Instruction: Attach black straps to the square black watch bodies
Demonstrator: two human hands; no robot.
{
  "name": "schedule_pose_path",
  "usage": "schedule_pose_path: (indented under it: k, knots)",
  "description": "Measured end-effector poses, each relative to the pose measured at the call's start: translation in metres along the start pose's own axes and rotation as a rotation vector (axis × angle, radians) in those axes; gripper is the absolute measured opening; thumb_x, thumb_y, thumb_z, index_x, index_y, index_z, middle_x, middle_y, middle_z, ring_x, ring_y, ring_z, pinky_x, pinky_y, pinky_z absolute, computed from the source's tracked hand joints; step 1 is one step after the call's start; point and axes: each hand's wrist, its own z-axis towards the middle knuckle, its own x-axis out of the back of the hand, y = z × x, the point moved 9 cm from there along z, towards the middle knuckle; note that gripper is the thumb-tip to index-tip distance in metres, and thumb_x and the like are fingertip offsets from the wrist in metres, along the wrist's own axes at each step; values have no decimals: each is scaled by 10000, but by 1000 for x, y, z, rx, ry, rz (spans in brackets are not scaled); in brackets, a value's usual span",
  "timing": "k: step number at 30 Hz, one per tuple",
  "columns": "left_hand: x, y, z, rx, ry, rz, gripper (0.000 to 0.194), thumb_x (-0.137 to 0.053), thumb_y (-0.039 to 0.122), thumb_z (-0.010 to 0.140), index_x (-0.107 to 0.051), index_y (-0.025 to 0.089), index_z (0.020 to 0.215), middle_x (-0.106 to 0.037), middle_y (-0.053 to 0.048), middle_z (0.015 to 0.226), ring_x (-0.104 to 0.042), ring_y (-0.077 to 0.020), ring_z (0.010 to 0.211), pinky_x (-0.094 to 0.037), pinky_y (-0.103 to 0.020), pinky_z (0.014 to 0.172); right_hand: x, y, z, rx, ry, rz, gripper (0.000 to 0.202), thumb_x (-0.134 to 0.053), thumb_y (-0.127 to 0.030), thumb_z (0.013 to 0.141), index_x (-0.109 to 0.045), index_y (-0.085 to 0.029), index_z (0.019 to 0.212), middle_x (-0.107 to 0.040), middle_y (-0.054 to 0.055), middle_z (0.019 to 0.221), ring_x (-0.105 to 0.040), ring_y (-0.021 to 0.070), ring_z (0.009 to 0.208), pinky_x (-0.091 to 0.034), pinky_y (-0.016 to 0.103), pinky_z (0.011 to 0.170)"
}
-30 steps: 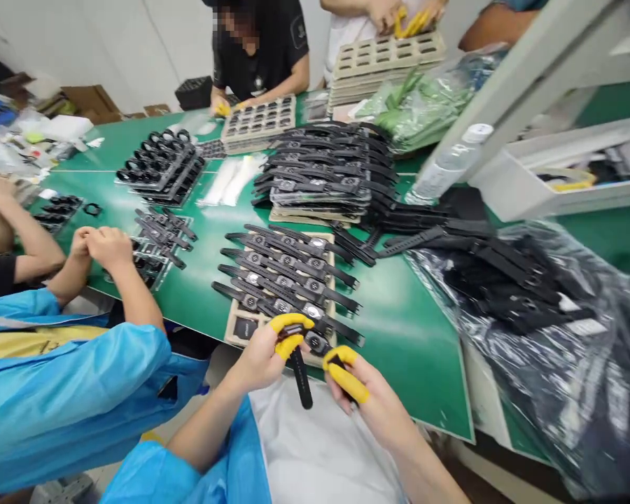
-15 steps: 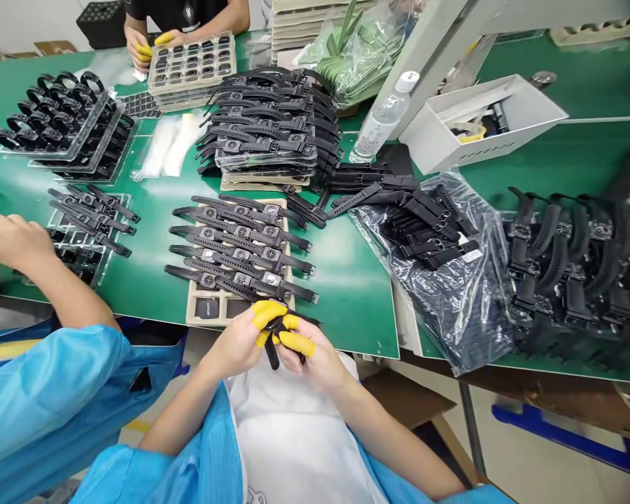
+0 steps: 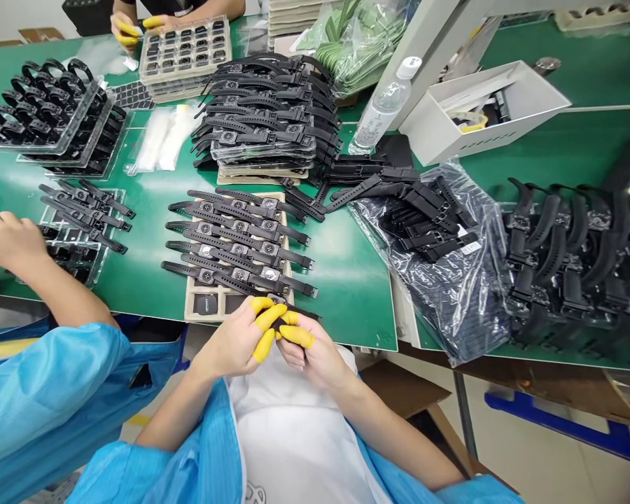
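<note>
The black piece [image 3: 278, 325] is small, pinched by the nearly closed left hand [image 3: 232, 344] and right hand [image 3: 318, 350]; a loose hold could drop it onto the shirt [image 3: 288, 427] below.

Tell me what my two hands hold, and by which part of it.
A small black thing, pinched by the left hand and right hand together; the fingers hide which part.

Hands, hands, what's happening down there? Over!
Left hand and right hand pinching small black piece together. Fingers hide most of it. Tray of watches just beyond.
</note>
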Motion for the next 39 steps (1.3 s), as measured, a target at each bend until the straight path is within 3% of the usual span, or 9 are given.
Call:
schedule_pose_path:
  k: [9,14,17,21,24,28,31,35,39]
  knots:
    - [2,2,-2,7,-91,-10,545,-417,165,982,-403,149,1526,-588,-176,1263,-577,-280,1130,-575,-440,943,-3,-4,-1,14,-29,-84,280,-713,-441,858,-551,-213,840,-369,-121,455,-230,71,405,-229,214,410]
    - [3,-1,-11,-25,-210,130,548,-423,99,922,-491,157,1463,-613,-167,1175,-593,-281,1017,-584,-439,855,-11,2,-1,-46,-147,-224,305,-711,-475,873,-584,-197,871,-397,-118,465,-224,69,405,-218,225,425]
    - [5,0,-14,-33,-201,122,580,-426,100,918,-441,142,1496,-635,-176,1206,-623,-294,1087,-593,-441,897,-11,-4,1,46,-134,-318,314,-658,-520,916,-593,-212,926,-423,-105,492,-301,98,424,-287,242,454]
    - [16,-23,-24,156,-236,113,639,-410,86,916,-394,206,1544,-677,-123,1276,-680,-250,1127,-597,-380,925,-8,-37,-5,331,-26,-867,211,-644,-428,960,-666,-223,1006,-719,35,838,-631,200,735,-453,310,667]
    - [39,-50,-37,336,-299,172,478,-418,107,947,-569,221,1386,-722,-73,1230,-696,-223,1082,-582,-351,927,-9,-49,-10,354,-84,-1305,190,-585,-366,1002,-710,-223,1000,-735,48,868,-648,215,738,-426,312,663]
    - [68,-68,-44,331,-360,341,328,-420,100,959,-712,220,1049,-730,-85,1085,-648,-246,1010,-530,-386,911,-6,-61,-9,385,-45,-1638,256,-521,-358,1044,-723,-207,1003,-725,80,941,-661,212,745,-388,306,629]
    - [75,-83,-43,373,-339,393,325,-418,60,929,-678,201,1063,-705,-73,974,-625,-228,891,-504,-357,838,-11,-54,-1,380,14,-1806,228,-505,-297,1045,-706,-191,1033,-752,105,946,-683,234,752,-351,316,604]
    - [63,-95,-39,325,-294,465,327,-422,36,893,-658,187,1063,-670,-77,969,-615,-239,941,-474,-413,934,-12,-44,9,354,107,-1871,196,-503,-239,1026,-675,-174,1093,-777,122,884,-677,249,675,-304,324,564]
    - [65,-96,-43,283,-92,579,248,-473,156,971,-678,211,1098,-653,-113,1092,-582,-282,1083,-440,-513,1040,-5,-50,5,397,84,-1779,169,-520,-255,1028,-672,-196,1073,-771,97,909,-669,232,679,-335,312,579]
